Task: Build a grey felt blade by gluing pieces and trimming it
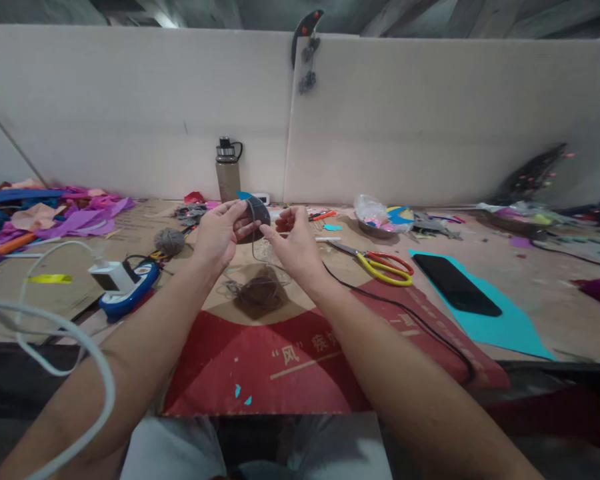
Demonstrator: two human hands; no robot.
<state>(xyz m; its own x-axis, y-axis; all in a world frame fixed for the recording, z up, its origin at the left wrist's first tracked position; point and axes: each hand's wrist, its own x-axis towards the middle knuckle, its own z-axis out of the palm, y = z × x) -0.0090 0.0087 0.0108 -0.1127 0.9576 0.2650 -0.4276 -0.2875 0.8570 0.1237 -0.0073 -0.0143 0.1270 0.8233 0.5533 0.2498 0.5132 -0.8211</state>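
My left hand (223,230) is closed on a dark rounded piece (259,211) with a blue pointed tip at its top, held up above the table. A thin grey yarn (253,248) hangs from this piece. Close on its right, my right hand (294,241) has thumb and fingers pinched together at the yarn; exactly what lies between the fingertips is too small to make out. Below both hands, a loose tangle of grey yarn (235,288) lies around a dark brown round thing (261,292) on the cardboard.
Yellow-and-red-handled scissors (380,265) and a phone (455,283) on turquoise sheet (517,333) lie to the right. A blue power strip (125,303), white cable (105,373) and grey yarn ball (169,241) are left. A bottle (228,175) and bowl (377,230) stand behind.
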